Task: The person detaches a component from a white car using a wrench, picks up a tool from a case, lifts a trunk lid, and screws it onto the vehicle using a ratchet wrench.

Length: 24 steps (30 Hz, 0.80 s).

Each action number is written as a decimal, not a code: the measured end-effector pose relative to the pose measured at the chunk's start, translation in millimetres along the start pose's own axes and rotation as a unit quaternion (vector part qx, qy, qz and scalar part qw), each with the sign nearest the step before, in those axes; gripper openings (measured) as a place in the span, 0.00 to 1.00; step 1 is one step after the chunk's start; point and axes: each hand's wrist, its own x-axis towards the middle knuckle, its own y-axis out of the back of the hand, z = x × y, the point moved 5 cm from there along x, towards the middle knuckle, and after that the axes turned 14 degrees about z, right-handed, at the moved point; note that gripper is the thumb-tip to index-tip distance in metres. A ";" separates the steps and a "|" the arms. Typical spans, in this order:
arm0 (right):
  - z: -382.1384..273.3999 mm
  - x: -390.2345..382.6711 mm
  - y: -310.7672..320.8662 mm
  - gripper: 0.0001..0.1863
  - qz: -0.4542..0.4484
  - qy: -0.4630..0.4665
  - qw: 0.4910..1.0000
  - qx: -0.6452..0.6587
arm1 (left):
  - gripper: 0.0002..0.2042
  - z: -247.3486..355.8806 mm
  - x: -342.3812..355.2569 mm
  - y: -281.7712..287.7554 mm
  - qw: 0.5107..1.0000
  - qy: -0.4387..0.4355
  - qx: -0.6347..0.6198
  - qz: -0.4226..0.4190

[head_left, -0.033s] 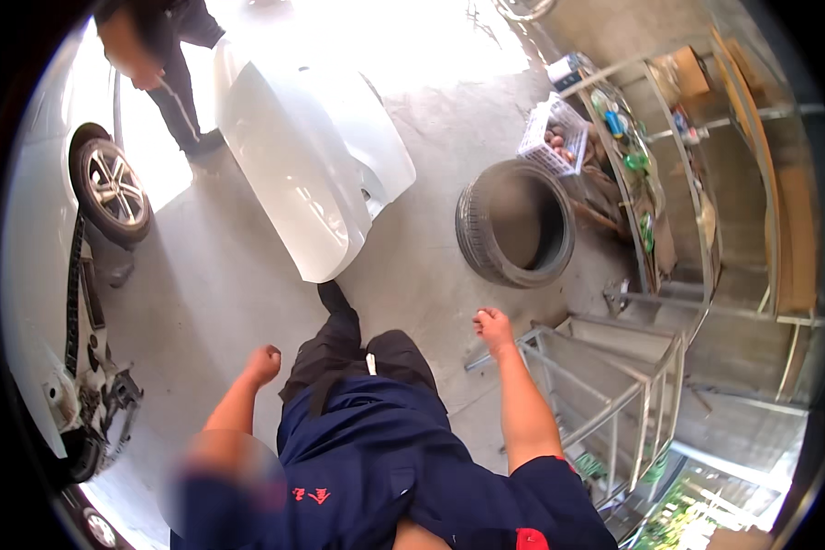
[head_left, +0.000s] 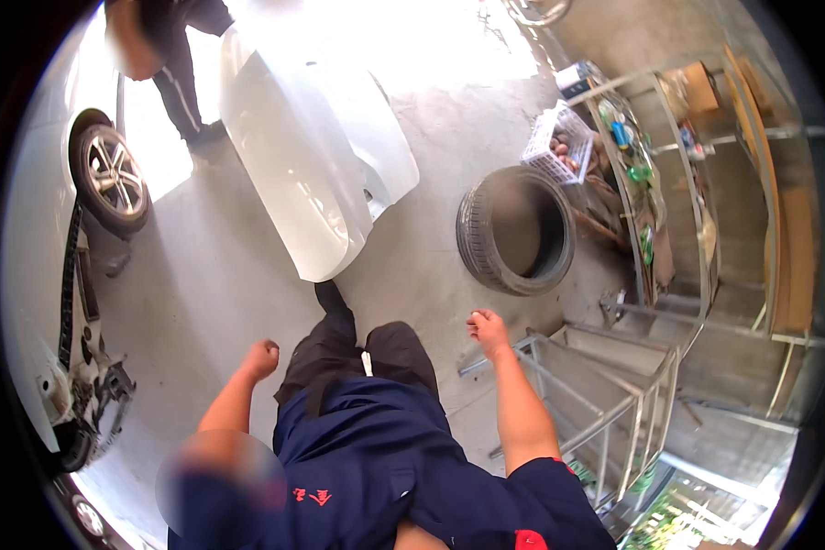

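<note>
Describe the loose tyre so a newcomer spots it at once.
Find the metal shelving on the right. On the floor to its left, below the white crate in the picture, is a black tyre. Unlike the spoked car wheel at far left, its middle is open, without a rim.

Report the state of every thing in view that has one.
Left hand: curled, off every surface.
Right hand: fingers curled; whether it holds something small is unclear.
White car: front end stripped, inner parts exposed.
Car wheel: fitted on the car.
White body panel: detached from the car.
Loose tyre: on the floor.
White crate: open-topped, holding round brownish things.
</note>
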 end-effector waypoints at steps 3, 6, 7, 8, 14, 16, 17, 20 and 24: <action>-25.7 28.6 -51.7 0.15 -0.074 -0.042 0.993 -0.080 | 0.15 40.3 35.4 2.5 0.998 0.026 -0.008 0.061; -56.9 79.7 -125.3 0.17 -0.144 -0.024 0.974 -0.172 | 0.16 59.4 55.9 -4.0 0.973 0.152 -0.159 0.066; -62.7 101.2 -148.5 0.18 -0.164 -0.033 0.968 -0.189 | 0.16 64.8 63.9 -9.8 0.967 0.176 -0.168 0.074; -65.5 123.2 -173.6 0.18 -0.183 -0.032 0.960 -0.209 | 0.17 68.8 71.0 -17.6 0.962 0.192 -0.182 0.065; -45.1 266.4 -321.0 0.25 -0.201 -0.077 0.938 -0.272 | 0.18 1.8 132.5 -145.8 0.942 0.282 -0.126 0.133; -41.9 303.8 -359.3 0.32 -0.180 -0.096 0.946 -0.250 | 0.19 -21.3 151.4 -187.3 0.938 0.296 -0.105 0.147; -34.0 314.2 -375.3 0.32 -0.177 -0.100 0.943 -0.263 | 0.19 -26.9 173.0 -206.4 0.940 0.299 -0.102 0.127; -21.6 331.3 -423.1 0.42 -0.163 -0.175 0.947 -0.214 | 0.21 -47.6 236.4 -242.6 0.932 0.315 -0.137 0.117; 25.6 321.3 -483.1 0.48 -0.143 -0.325 0.933 -0.050 | 0.25 -110.7 300.1 -251.9 0.864 0.275 -0.183 0.380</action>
